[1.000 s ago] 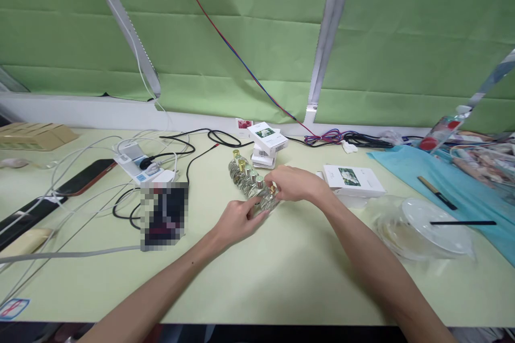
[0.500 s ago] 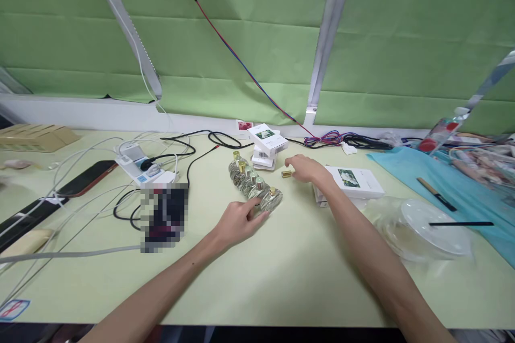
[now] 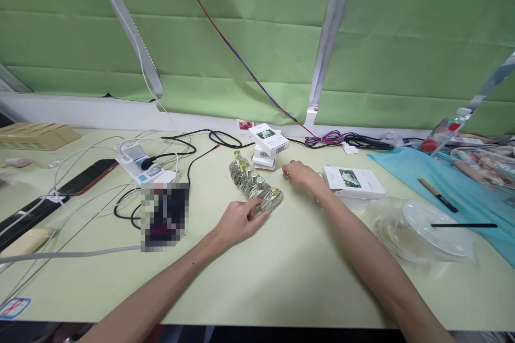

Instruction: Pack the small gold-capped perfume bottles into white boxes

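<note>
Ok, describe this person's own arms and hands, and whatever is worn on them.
Both arms are bare as far up as the view shows; no sleeve reaches into the picture. The left hand and right hand wear no gloves. No watch, bracelet or strap shows at either wrist. No ring is visible on the fingers, though they are small in the picture.

Head-camera view: the person's left hand (image 3: pixel 237 221) and right hand (image 3: pixel 301 176) are bare, as are both wrists. The left forearm (image 3: pixel 169 284) and right forearm (image 3: pixel 362 257) are uncovered along their whole visible length, down to the lower edge of the frame. A small dark spot (image 3: pixel 192 263) marks the left forearm, about midway along. The fingers are slender; the nails are too small to make out.
</note>
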{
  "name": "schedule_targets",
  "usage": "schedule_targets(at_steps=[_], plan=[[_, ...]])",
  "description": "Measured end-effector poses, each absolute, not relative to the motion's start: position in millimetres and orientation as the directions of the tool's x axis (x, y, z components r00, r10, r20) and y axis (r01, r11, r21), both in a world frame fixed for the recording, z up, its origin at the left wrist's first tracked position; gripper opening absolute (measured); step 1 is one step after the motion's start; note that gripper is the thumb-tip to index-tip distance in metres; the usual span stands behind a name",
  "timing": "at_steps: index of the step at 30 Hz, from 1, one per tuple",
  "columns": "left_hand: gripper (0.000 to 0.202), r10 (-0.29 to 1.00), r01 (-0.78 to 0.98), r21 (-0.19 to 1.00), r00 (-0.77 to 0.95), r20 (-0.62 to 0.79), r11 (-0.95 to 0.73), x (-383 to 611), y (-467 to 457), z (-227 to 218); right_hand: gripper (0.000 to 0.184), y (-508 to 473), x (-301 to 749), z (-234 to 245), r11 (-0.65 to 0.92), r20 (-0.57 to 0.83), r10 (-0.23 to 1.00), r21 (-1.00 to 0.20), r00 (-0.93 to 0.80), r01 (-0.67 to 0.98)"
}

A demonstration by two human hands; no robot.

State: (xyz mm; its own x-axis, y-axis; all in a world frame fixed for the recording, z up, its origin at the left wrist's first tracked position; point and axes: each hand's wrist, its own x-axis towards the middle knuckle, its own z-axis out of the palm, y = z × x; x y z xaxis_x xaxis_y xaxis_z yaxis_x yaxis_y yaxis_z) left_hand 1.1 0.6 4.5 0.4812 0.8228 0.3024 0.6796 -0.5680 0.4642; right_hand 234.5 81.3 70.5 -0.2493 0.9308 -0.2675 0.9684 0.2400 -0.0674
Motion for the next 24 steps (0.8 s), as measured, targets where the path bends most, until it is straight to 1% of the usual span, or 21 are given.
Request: schedule_targets(at_steps=[14, 18, 24], plan=[[0.029, 0.834, 0.676, 0.49, 0.469, 0.291, -0.551, 1.5, -1.1, 6.8, 0.035, 76.4, 230.3, 71.1, 0.249, -0.273, 0.93, -0.03, -0.248, 0.968], [0.031, 0.836, 0.681, 0.486, 0.469, 0.285, -0.548, 2.1, -1.2, 7.8, 0.033, 76.5, 229.6, 71.6, 0.24, -0.28, 0.93, -0.029, -0.238, 0.97], [0.029, 0.831, 0.685, 0.473, 0.48, 0.279, -0.555, 1.3, 0.3, 4.8, 0.034, 75.7, 229.0, 74.2, 0.232, -0.292, 0.928, -0.028, -0.23, 0.972]])
